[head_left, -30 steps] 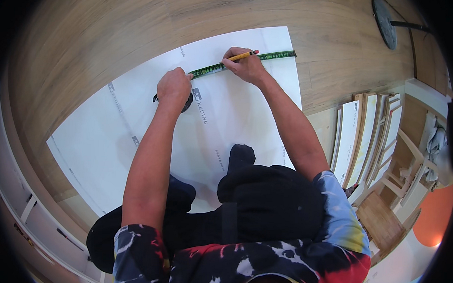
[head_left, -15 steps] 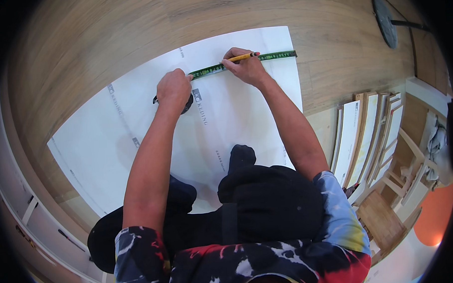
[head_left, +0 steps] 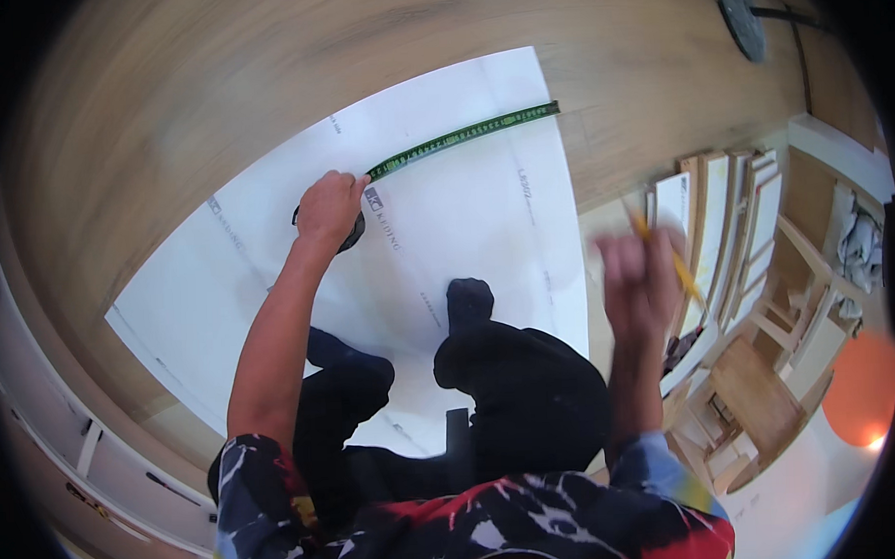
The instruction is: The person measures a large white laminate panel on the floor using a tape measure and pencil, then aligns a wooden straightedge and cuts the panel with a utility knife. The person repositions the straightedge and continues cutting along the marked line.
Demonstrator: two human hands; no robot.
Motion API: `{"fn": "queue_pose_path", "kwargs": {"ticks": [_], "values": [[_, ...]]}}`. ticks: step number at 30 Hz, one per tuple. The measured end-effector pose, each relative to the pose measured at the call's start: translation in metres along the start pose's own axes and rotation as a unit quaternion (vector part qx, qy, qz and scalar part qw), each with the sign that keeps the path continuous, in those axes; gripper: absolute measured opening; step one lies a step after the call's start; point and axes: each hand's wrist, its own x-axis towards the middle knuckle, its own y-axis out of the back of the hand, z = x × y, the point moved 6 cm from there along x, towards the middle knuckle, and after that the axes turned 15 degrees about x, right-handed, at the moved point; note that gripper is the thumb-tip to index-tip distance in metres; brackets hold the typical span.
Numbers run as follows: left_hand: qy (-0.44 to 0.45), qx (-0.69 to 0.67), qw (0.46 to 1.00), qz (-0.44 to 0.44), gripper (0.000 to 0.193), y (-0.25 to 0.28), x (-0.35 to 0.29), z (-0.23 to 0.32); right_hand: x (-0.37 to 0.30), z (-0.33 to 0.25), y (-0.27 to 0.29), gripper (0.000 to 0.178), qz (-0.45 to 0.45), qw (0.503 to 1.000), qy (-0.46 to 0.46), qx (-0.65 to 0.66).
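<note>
A large white board (head_left: 505,238) lies flat on the floor, and both my dark-socked feet stand on it. Across its far part stretches the green blade of a tape measure (head_left: 462,136), its end near the board's right edge. My left hand (head_left: 329,210) is closed around the tape's dark case, which is mostly hidden under the palm, with the fingertips at the blade's near end. Off the board's right side, my right hand (head_left: 637,273) is raised and smeared by motion. A yellow pencil (head_left: 686,279) sticks out of its closed fingers.
Stacked white and brown boards (head_left: 707,236) lean at the right. Beyond them stand a wooden stool (head_left: 757,392) and an orange round object (head_left: 860,388). A dark disc on a rod (head_left: 739,18) is at the far right. White panels with dark handles (head_left: 89,445) run along the left.
My right hand has left the tape blade and swung right and nearer to me, off the board, with the pencil in it. My left hand still holds the tape measure.
</note>
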Motion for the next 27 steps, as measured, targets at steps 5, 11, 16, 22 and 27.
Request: {"fn": "queue_pose_path", "kwargs": {"ticks": [5, 11, 16, 22, 27], "values": [[-0.033, -0.058, 0.997, -0.023, 0.044, 0.047, -0.057, 0.03, -0.176, -0.069, -0.083, 0.018, -0.045, 0.963, -0.099, -0.247], [0.023, -0.096, 0.995, -0.004, 0.039, 0.121, -0.191, 0.053, -0.218, -0.094, -0.088, 0.022, -0.118, 0.85, 0.048, -0.512], [0.014, -0.044, 0.997, -0.062, 0.035, 0.18, -0.341, 0.056, -0.29, -0.108, -0.052, 0.02, 0.016, 0.891, 0.007, -0.455], [-0.059, -0.073, 0.989, -0.113, 0.034, 0.203, -0.47, 0.108, -0.446, -0.132, 0.034, 0.03, 0.215, 0.926, -0.12, -0.285], [-0.092, -0.095, 0.969, -0.207, 0.037, 0.182, -0.541, 0.157, -0.589, -0.182, 0.05, 0.027, 0.242, 0.923, -0.101, -0.283]]}}
